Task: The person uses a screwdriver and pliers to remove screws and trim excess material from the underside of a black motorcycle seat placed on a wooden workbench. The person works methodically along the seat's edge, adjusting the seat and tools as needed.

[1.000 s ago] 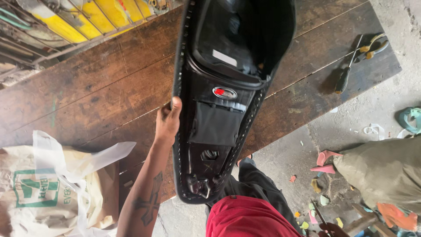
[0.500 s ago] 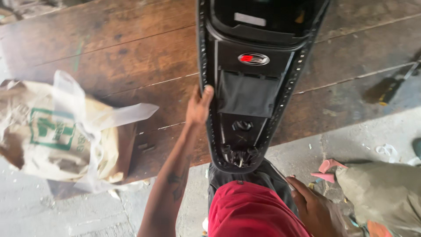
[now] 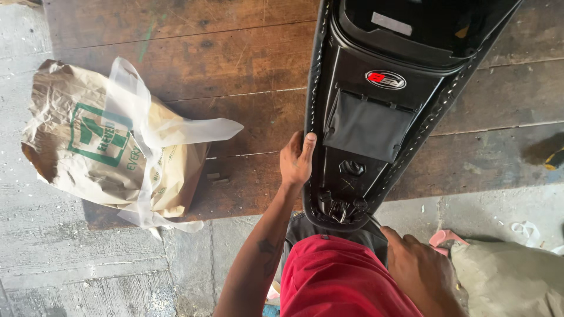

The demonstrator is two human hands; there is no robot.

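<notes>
- My left hand (image 3: 295, 161) lies with loose fingers against the left edge of the black seat (image 3: 376, 111), upside down on the wooden table (image 3: 235, 70).
- My right hand (image 3: 420, 270) rests low by my lap; its grip I cannot tell.
- A paper bag (image 3: 106, 147) sits well left.

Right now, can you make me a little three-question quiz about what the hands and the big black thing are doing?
1. True or false: the left hand rests on the edge of the long black plastic motorcycle seat base.
2. What lies at the left end of the brown wooden plank table? A) a crumpled brown paper bag with a clear plastic bag, B) a metal bucket, C) a blue helmet.
3. Fill in: the right hand is low down, beside the person's ____ shirt.

Key: 1 true. 2 A: the crumpled brown paper bag lies there. 3 red.
</notes>
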